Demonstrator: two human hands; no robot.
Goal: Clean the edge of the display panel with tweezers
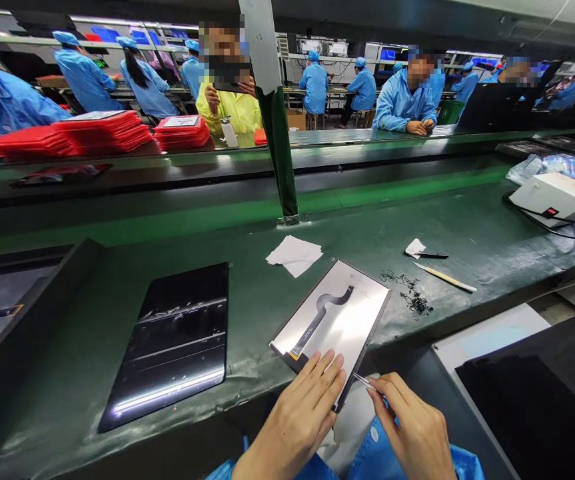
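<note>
A display panel (337, 310) with a silvery back and a dark ribbon cable (320, 315) lies tilted across the bench's front edge, its near corner overhanging. My left hand (304, 413) rests flat on its lower part, fingers stretched out. Pinched in my right hand (404, 420) is a thin metal tool, apparently tweezers (364, 381), whose tip touches the panel's right edge. Most of the tool is hidden by my fingers. Left of the panel lies a glossy black screen (172, 340). Thin black scraps (417, 303) are piled to the right.
White paper sheets (294, 255) lie behind the panel. A yellow-handled knife (446, 277) and a black tool (432, 255) with white tissue are at right. A white machine (554, 199) with cables stands far right. A post (278, 147) rises behind; people in blue work beyond.
</note>
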